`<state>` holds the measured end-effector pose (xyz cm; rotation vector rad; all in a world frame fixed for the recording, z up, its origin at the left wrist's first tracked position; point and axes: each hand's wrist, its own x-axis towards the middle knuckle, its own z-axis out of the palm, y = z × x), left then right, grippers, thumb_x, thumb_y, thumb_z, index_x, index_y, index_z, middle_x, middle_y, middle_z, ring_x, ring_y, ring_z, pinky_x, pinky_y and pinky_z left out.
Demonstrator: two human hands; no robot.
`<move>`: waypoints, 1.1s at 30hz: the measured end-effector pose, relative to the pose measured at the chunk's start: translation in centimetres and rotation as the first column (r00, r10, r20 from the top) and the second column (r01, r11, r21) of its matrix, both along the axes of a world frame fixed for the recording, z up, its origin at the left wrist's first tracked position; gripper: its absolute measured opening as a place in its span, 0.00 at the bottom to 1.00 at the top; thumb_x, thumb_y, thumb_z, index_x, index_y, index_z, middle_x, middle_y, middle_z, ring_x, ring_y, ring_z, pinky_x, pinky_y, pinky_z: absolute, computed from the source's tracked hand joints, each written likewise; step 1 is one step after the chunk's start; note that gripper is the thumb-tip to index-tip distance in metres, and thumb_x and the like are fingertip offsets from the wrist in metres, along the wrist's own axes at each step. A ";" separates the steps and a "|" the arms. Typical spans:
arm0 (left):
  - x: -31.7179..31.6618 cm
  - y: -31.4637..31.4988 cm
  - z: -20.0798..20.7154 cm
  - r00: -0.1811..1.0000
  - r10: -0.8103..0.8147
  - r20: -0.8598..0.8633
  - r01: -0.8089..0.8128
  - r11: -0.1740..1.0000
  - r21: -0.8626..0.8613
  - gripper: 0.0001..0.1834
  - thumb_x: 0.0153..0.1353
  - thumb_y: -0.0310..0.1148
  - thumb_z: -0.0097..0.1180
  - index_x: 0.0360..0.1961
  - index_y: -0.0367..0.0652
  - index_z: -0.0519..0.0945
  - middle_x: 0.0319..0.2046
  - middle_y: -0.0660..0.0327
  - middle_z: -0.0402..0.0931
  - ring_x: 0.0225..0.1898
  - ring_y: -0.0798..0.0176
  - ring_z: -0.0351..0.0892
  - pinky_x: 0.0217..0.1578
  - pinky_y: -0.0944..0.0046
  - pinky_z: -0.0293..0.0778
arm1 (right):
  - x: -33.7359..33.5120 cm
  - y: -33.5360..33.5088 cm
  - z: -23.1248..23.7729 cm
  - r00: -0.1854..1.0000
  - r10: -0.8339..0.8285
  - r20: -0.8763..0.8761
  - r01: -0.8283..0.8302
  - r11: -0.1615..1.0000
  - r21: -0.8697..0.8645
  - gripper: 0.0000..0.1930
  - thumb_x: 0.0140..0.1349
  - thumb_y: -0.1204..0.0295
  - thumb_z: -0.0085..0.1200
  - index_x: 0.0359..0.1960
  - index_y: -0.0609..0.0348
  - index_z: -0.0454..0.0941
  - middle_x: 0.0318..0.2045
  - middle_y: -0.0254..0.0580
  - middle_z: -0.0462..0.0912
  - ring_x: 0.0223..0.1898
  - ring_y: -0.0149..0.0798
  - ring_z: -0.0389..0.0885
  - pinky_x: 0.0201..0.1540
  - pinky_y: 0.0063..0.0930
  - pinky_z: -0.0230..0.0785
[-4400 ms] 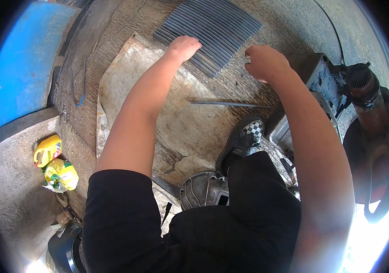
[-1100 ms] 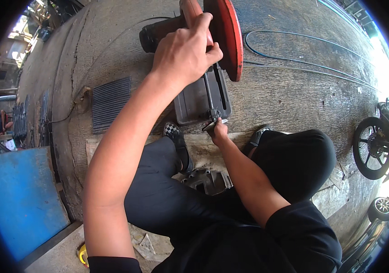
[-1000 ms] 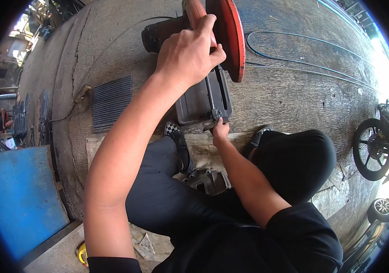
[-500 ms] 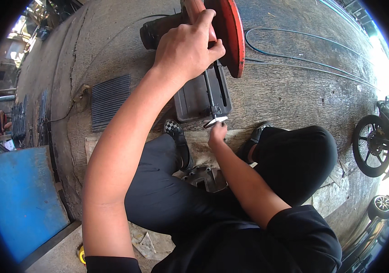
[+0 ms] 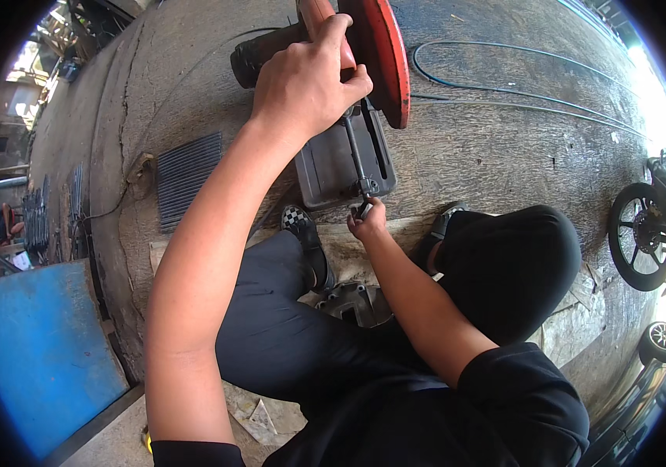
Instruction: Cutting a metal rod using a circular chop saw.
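One cut-off saw (image 5: 389,58), standing on the floor (image 5: 488,156): left hand (image 5: 298,86) clasped round its red handle (image 5: 317,15), right hand (image 5: 369,222) gripping the clamp crank (image 5: 365,208) at the base's (image 5: 326,170) near edge. Step, apparently: working the clamp screw (image 5: 354,148). Next move: probably a regrip and further turn. Versus half a second ago: crank, then bright and crosswise, now mostly covered.

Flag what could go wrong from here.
1. If the left hand slips off the red handle, the saw head might drop.
2. The right hand is on the crank at the screw's near end; fingers could get pinched.
3. The left shoe sits close to the base; it might get knocked.
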<state>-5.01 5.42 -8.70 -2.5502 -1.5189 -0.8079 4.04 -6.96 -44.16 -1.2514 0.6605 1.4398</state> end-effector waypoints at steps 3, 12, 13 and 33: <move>0.3 0.0 -0.3 1.000 -0.004 0.000 0.004 1.000 0.001 0.31 0.56 0.41 0.59 0.59 0.41 0.68 0.27 0.49 0.84 0.30 0.46 0.86 0.33 0.50 0.84 | 0.7 0.1 -0.8 0.977 0.029 -0.211 0.021 0.973 0.228 0.16 0.53 0.58 0.64 0.36 0.51 0.73 0.28 0.32 0.74 0.30 0.38 0.73 0.34 0.35 0.69; 0.0 -0.3 -0.2 1.000 0.016 0.008 -0.016 1.000 -0.021 0.30 0.57 0.42 0.59 0.59 0.42 0.67 0.26 0.49 0.83 0.30 0.46 0.86 0.32 0.50 0.84 | 0.1 0.2 0.3 0.982 0.143 -0.121 -0.116 0.972 0.206 0.13 0.55 0.65 0.61 0.38 0.50 0.72 0.23 0.29 0.64 0.18 0.29 0.60 0.19 0.23 0.53; -0.3 -0.3 -0.1 1.000 0.019 0.015 -0.019 1.000 -0.023 0.30 0.57 0.42 0.59 0.58 0.42 0.67 0.26 0.49 0.83 0.29 0.46 0.86 0.32 0.50 0.84 | 0.0 0.2 0.4 0.982 0.148 -0.121 -0.120 0.971 0.209 0.13 0.55 0.65 0.61 0.38 0.50 0.72 0.23 0.29 0.64 0.18 0.29 0.60 0.19 0.23 0.53; 0.6 0.7 2.4 0.996 0.068 -0.065 -0.084 0.954 -0.288 0.44 0.57 0.48 0.63 0.68 0.39 0.55 0.41 0.45 0.82 0.44 0.48 0.84 0.45 0.52 0.80 | 2.4 3.7 5.1 0.323 -0.226 0.919 -0.041 0.967 0.252 0.21 0.73 0.62 0.45 0.55 0.70 0.69 0.46 0.48 0.77 0.47 0.42 0.74 0.57 0.34 0.64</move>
